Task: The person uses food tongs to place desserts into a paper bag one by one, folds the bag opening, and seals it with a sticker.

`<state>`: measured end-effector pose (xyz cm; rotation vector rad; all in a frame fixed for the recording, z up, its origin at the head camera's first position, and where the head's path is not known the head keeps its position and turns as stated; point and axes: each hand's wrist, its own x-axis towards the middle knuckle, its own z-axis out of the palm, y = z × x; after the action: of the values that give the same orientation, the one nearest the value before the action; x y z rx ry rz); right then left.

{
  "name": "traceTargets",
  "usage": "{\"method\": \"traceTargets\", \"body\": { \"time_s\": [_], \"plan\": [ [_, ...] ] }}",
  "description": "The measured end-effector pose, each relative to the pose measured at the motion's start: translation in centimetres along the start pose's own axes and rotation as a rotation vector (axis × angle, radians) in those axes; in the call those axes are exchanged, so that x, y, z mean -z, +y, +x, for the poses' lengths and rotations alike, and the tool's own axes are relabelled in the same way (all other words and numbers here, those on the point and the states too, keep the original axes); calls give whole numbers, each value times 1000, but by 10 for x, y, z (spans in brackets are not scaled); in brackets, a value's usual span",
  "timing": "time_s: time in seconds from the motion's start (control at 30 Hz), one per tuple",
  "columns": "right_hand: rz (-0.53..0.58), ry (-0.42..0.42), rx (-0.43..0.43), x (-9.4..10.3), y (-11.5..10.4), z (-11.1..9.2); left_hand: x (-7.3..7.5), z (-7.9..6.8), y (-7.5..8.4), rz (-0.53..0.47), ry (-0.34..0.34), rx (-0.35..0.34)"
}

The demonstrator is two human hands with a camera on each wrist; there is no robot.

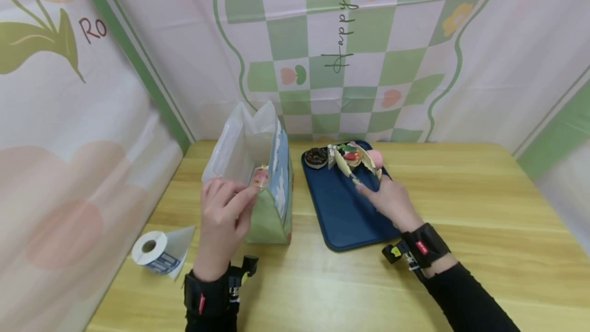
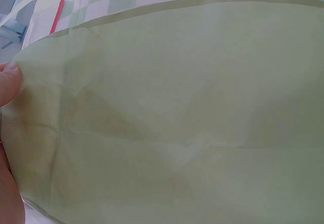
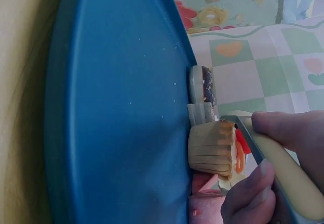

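My left hand (image 1: 225, 211) pinches the near rim of an upright paper bag (image 1: 267, 222), green below and blue-and-white at the side. Its mouth gapes, and a pink packaged item (image 1: 260, 176) shows inside. In the left wrist view the bag's green paper (image 2: 172, 102) fills most of the picture. With my right hand (image 1: 394, 203) I grip a pair of tongs (image 1: 342, 164) with cream-coloured arms. Their tips spread on either side of a fruit-topped cupcake (image 3: 210, 148) at the far end of the blue tray (image 1: 352, 224).
A chocolate doughnut (image 1: 316, 158) sits at the tray's far left corner, and a pink roll-shaped cake (image 1: 375, 158) stands right of the cupcake. On the table's left lies a roll of labels (image 1: 154, 252) with a loose end. A patterned cloth (image 1: 355, 65) hangs behind the table.
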<state>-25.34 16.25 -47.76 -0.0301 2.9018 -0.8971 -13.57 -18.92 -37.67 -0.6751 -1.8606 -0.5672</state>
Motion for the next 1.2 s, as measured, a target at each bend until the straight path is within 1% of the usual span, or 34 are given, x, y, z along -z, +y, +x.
{"method": "traceTargets", "body": {
  "time_s": [0.1, 0.37, 0.5, 0.7, 1.0, 1.2],
  "plan": [
    [8, 1, 4, 0, -1, 0, 0, 0, 0, -1, -3, 4],
    [-55, 63, 41, -1, 1, -1, 1, 0, 0, 4, -9, 7],
    [-39, 87, 53, -1, 2, -2, 2, 0, 1, 2, -14, 13],
    [-33, 81, 53, 3, -1, -4, 2, 0, 1, 1, -17, 14],
    [-30, 91, 88, 14, -12, -10, 2, 0, 2, 2, -4, 9],
    [-15, 86, 102, 25, -26, -19, 2, 0, 2, 3, -3, 8]
  ]
}}
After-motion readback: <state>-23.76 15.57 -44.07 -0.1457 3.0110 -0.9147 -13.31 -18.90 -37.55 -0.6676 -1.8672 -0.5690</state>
